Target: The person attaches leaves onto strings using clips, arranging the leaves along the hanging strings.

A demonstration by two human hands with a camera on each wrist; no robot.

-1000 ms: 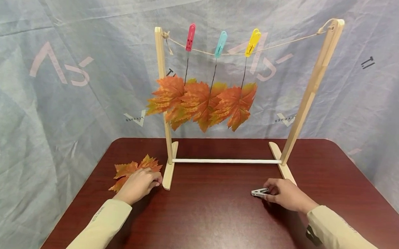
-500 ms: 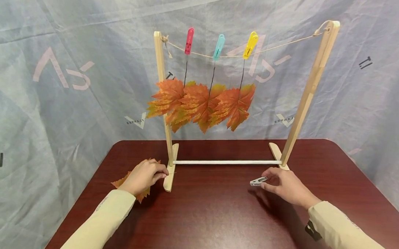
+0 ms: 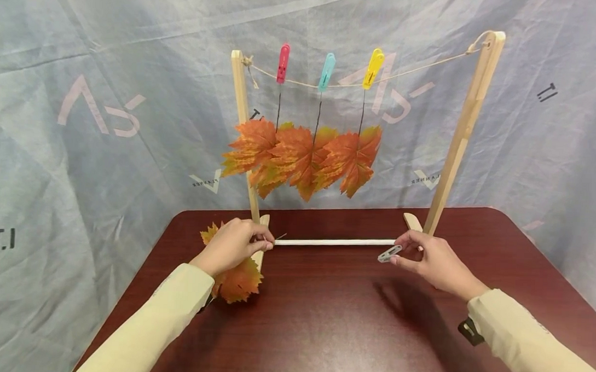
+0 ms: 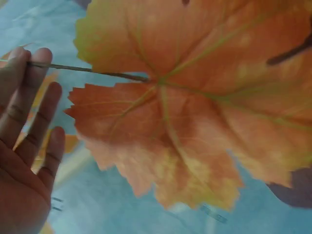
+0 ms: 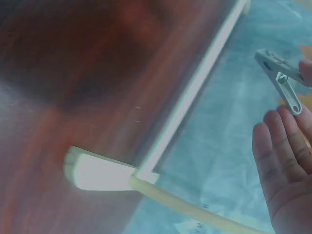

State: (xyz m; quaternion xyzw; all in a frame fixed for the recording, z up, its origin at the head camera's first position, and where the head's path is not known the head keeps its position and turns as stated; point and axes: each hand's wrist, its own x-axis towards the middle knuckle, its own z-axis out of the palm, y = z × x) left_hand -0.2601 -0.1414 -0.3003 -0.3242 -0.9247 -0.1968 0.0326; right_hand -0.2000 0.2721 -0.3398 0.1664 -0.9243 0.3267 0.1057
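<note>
Between thumb and fingertips my left hand (image 3: pixel 234 245) pinches the thin stem of an orange artificial maple leaf (image 3: pixel 239 281). The left wrist view shows the leaf (image 4: pixel 195 107) spread beyond the fingers, its dark stem (image 4: pixel 92 70) reaching to the fingertips. My right hand (image 3: pixel 435 263) holds a grey clothespin (image 3: pixel 389 254) by its handle ends, in front of the rack's right post. In the right wrist view the clothespin (image 5: pixel 280 75) sits between thumb and fingers. Three similar leaves (image 3: pixel 306 156) hang from a string, held by a red (image 3: pixel 283 64), a light blue (image 3: pixel 327 72) and a yellow clothespin (image 3: pixel 373 69).
A wooden rack has a left post (image 3: pixel 240 88), a right post (image 3: pixel 464 131) and a white crossbar (image 3: pixel 335 242). Twine (image 3: pixel 425 68) sags between the post tops. The rack stands on a dark red table (image 3: pixel 323 318) before a grey printed sheet (image 3: pixel 146 148).
My left hand has lifted the leaf by its stem, moving up and to the right. My right hand has raised the grey clothespin off the table.
</note>
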